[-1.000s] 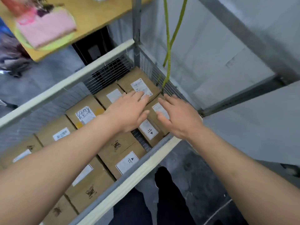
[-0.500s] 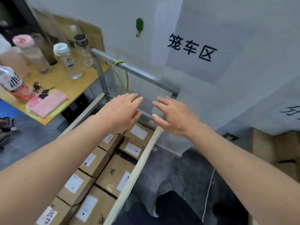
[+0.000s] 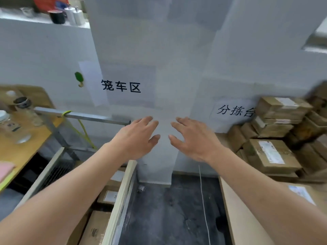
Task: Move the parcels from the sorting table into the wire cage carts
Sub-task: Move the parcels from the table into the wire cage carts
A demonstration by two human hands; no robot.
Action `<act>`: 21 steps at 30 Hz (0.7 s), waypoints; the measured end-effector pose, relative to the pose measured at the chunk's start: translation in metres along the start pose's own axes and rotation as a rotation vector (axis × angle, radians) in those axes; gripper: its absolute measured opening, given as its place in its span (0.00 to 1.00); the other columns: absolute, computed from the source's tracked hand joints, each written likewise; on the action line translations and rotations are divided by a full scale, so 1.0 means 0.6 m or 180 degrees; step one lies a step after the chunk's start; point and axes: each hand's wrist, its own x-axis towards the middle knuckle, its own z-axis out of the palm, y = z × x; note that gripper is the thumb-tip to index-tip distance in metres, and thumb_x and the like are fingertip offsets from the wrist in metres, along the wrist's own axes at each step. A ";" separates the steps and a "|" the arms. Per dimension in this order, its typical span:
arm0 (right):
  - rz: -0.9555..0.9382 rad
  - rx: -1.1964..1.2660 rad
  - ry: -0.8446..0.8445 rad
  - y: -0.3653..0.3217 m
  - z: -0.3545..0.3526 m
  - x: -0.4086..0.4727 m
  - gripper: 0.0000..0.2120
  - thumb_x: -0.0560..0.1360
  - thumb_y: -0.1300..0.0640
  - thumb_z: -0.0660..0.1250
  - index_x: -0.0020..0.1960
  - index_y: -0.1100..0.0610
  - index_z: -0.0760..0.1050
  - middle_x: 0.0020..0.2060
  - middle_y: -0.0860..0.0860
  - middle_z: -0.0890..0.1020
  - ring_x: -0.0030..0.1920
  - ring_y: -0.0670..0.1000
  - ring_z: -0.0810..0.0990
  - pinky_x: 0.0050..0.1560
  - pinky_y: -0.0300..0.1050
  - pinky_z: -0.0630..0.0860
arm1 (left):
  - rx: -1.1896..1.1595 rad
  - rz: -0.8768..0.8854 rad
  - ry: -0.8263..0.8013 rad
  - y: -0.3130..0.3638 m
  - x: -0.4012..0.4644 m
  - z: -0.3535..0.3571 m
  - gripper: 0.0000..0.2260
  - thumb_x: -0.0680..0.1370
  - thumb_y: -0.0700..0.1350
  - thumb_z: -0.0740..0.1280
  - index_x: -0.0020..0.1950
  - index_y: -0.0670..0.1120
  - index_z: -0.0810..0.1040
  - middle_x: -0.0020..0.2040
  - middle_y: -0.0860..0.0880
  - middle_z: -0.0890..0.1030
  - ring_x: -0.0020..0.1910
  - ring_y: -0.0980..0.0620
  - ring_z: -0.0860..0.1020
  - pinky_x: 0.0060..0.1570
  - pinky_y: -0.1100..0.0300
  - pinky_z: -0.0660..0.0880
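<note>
Far left: wooden side counter (image 3: 21,151) carrying clear bottles (image 3: 26,112) and a pink cloth (image 3: 5,169) at its near edge. Just right of it, wire cage cart (image 3: 123,188) with pale rails and a grey metal top bar (image 3: 83,115), a yellow-green cord (image 3: 85,131) looped over that bar and hanging down. Inside the cart, low down, brown cardboard parcels (image 3: 99,225) with white labels, packed close together. Left hand (image 3: 137,137) raised above the cart's far right corner, palm down, fingers (image 3: 146,121) released and spread, grasping nothing. Right hand (image 3: 192,138) beside it, apart by a narrow gap, fingers likewise released and empty. Below the hands, a strip of dark bare floor (image 3: 168,209) between the cart's right rail and the sorting counter (image 3: 237,218). On the wall behind, two paper signs (image 3: 121,86) with black characters. Far right: more brown labelled parcels (image 3: 272,152) stacked several high on the sorting counter against the wall, one more near the right forearm; edges there blurred.
</note>
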 end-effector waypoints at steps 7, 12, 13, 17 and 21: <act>0.0695 0.0088 0.0106 0.115 -0.020 -0.156 0.31 0.82 0.34 0.51 0.80 0.49 0.65 0.80 0.50 0.66 0.79 0.54 0.63 0.77 0.55 0.63 | 0.0014 0.0594 -0.0203 0.172 0.039 0.008 0.25 0.85 0.60 0.53 0.79 0.50 0.62 0.80 0.49 0.62 0.77 0.44 0.64 0.71 0.44 0.69; 0.1215 0.0183 0.0177 0.165 -0.032 -0.248 0.32 0.82 0.34 0.50 0.78 0.50 0.68 0.78 0.51 0.69 0.79 0.56 0.64 0.77 0.56 0.64 | 0.0083 0.1155 -0.0258 0.273 0.075 0.018 0.23 0.85 0.58 0.54 0.76 0.48 0.67 0.75 0.47 0.68 0.73 0.43 0.69 0.69 0.45 0.70; 0.1326 0.0186 0.0169 0.173 -0.032 -0.264 0.30 0.83 0.36 0.52 0.78 0.51 0.68 0.78 0.52 0.68 0.79 0.56 0.64 0.77 0.56 0.64 | 0.0078 0.1304 -0.0271 0.291 0.083 0.023 0.23 0.85 0.57 0.54 0.77 0.48 0.66 0.75 0.47 0.68 0.73 0.43 0.69 0.69 0.45 0.70; 0.1830 0.0155 0.0158 0.203 -0.014 -0.321 0.31 0.83 0.35 0.51 0.80 0.50 0.66 0.79 0.52 0.68 0.78 0.55 0.65 0.76 0.55 0.65 | 0.0001 0.1825 -0.0329 0.358 0.116 0.050 0.25 0.85 0.58 0.55 0.81 0.49 0.63 0.80 0.47 0.64 0.77 0.44 0.66 0.72 0.47 0.68; 0.2417 0.0221 0.0115 0.217 0.010 -0.373 0.31 0.83 0.35 0.52 0.80 0.50 0.65 0.78 0.50 0.68 0.77 0.53 0.66 0.74 0.53 0.68 | -0.0052 0.2338 -0.0423 0.424 0.136 0.074 0.27 0.85 0.57 0.56 0.82 0.48 0.60 0.81 0.46 0.63 0.78 0.45 0.64 0.75 0.47 0.66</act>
